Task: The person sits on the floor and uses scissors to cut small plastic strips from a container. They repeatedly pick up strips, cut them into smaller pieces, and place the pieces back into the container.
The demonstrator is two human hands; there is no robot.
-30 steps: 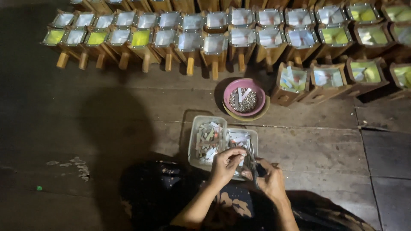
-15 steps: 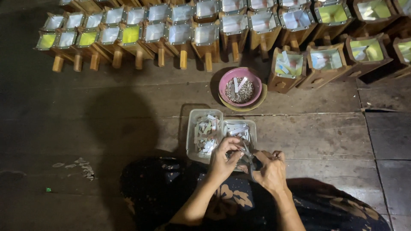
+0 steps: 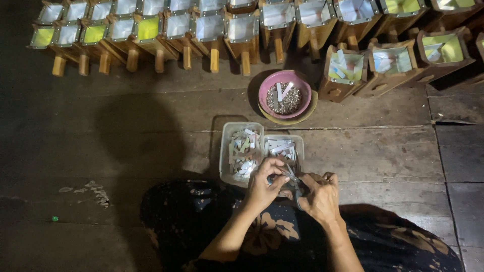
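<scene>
My left hand (image 3: 263,185) pinches a small strip of paper just below a clear two-part plastic tray (image 3: 226,166) full of cut paper strips. Close beside it, my right hand (image 3: 320,197) grips a pair of scissors (image 3: 292,180), with the blades pointing at the strip between the hands. Both hands hover over my lap, which is covered by dark patterned cloth (image 3: 201,226). A pink bowl (image 3: 266,90) holding small dark bits and two white strips sits on the wooden floor behind the tray.
Rows of small wooden box frames (image 3: 242,35) with white, yellow and green linings stand along the far side, several more at the right (image 3: 393,65). The floor is dark wooden planks (image 3: 101,131). A patch of scraps (image 3: 93,191) lies at left.
The camera view has shifted slightly, so the boxes sit higher in frame. Both hands stay together by the tray, working the strip and scissors with small movements.
</scene>
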